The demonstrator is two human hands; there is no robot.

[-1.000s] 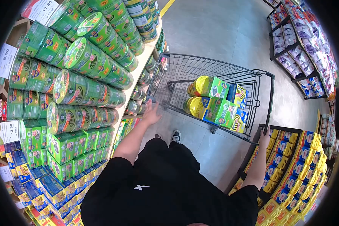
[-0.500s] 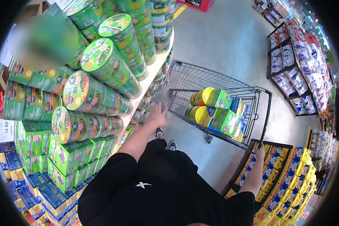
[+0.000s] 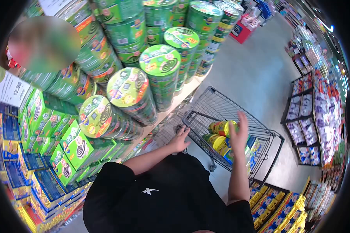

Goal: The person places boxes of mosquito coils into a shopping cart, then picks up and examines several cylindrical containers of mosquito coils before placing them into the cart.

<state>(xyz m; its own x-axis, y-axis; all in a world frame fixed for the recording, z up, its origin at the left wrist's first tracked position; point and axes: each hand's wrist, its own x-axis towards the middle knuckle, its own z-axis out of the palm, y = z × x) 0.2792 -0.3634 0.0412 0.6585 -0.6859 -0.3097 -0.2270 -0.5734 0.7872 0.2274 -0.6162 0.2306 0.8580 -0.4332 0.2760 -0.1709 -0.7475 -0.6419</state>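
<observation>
A black wire shopping cart (image 3: pixel 256 116) stands in the aisle in front of me. My right hand (image 3: pixel 239 134) is raised above its basket, fingers spread and holding nothing. Partly behind that hand in the cart lie yellow-ended round tubs (image 3: pixel 220 127) and blue boxes (image 3: pixel 254 145). My left hand (image 3: pixel 179 140) has its fingers stretched out at the cart's near left corner, fingertips right at the rim. Left of it, green round tubs (image 3: pixel 159 62) with a spiral printed on the lids stand stacked on a display.
Green spiral-printed boxes (image 3: pixel 79 147) and blue-and-yellow boxes (image 3: pixel 46 190) are piled at my left, below a price sign (image 3: pixel 13 89). A shelf of bagged goods (image 3: pixel 307 116) stands right of the aisle. Yellow packs (image 3: pixel 287 209) fill racks at lower right. A red box (image 3: pixel 243 29) sits farther off.
My right hand has let go of the cart's handle and come up over the basket. My left hand now shows at the cart's corner. The view has shifted, with the display farther right.
</observation>
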